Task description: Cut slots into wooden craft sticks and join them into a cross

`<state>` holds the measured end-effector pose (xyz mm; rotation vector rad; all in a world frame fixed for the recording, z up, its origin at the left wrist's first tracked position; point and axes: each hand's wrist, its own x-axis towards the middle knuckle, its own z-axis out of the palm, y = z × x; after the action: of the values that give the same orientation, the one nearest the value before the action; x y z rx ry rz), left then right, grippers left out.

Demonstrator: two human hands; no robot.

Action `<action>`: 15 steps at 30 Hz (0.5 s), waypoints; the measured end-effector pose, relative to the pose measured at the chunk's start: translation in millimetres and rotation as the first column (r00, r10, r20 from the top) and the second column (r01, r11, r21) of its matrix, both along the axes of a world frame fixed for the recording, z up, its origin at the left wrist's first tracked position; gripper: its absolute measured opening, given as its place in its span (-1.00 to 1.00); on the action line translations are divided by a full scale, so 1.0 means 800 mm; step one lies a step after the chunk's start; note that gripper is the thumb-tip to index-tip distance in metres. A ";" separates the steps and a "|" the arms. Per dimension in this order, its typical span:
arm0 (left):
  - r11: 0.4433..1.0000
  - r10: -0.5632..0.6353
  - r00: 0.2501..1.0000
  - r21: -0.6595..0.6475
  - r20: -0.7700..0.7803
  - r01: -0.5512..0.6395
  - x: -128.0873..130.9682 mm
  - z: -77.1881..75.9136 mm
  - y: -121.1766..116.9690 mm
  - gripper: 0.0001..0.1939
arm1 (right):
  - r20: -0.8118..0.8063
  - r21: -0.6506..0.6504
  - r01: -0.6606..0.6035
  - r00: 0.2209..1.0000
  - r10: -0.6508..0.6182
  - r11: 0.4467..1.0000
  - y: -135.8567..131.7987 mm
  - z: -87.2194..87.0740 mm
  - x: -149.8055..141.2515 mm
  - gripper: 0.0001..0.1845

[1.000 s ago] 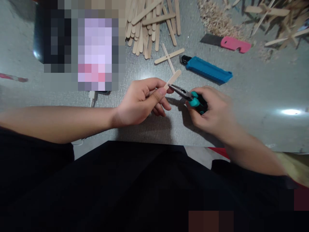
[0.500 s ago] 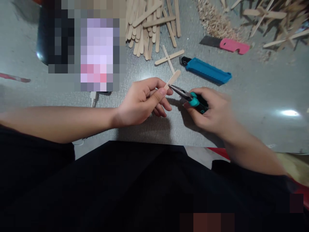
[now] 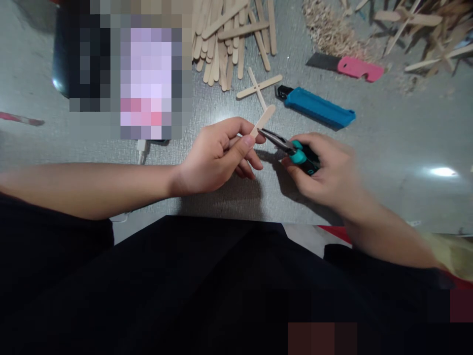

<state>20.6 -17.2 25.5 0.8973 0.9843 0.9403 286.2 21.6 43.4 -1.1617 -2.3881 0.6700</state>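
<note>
Between thumb and fingers, my left hand (image 3: 221,155) pinches a wooden popsicle stick (image 3: 265,117), which points up and to the right; its lower end is hidden in the hand. My right hand (image 3: 325,167) is wrapped round the teal and black handles of needle-nose pliers (image 3: 281,142). The jaw tips meet the stick's edge just above my left thumb; I cannot tell whether they grip it. Right behind the held stick, two crossed popsicle sticks (image 3: 258,88) lie on the table.
A blue box cutter (image 3: 320,106) and a pink-handled blade (image 3: 360,68) lie beyond my right hand. Further back are a pile of popsicle sticks (image 3: 221,47), wood shavings (image 3: 328,29) and several crossed-stick pieces (image 3: 410,19). At left, a white cable (image 3: 141,148) meets a blurred-out device.
The held stick has tilted very slightly in my left hand, its free end shifting a little up and left. Both hands stay almost still, and the pliers' tips remain at the stick.
</note>
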 end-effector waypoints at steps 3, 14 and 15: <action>1.000 -0.003 1.000 0.004 -0.005 0.003 0.000 -0.001 0.000 -0.82 | 0.033 -0.017 -0.008 0.999 0.008 1.000 0.000 0.001 0.001 -0.79; 1.000 0.005 1.000 -0.006 0.004 -0.005 0.002 -0.001 0.000 -0.83 | 0.029 0.016 -0.014 0.999 0.014 1.000 0.000 -0.004 0.003 -0.74; 1.000 0.004 1.000 -0.008 0.005 -0.004 0.002 -0.001 0.000 -0.83 | 0.028 0.017 -0.014 1.000 0.014 1.000 0.000 -0.004 0.003 -0.75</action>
<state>22.2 -16.9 24.4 0.8856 0.9852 0.9412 288.7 21.4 40.2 -1.1557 -2.4222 0.6405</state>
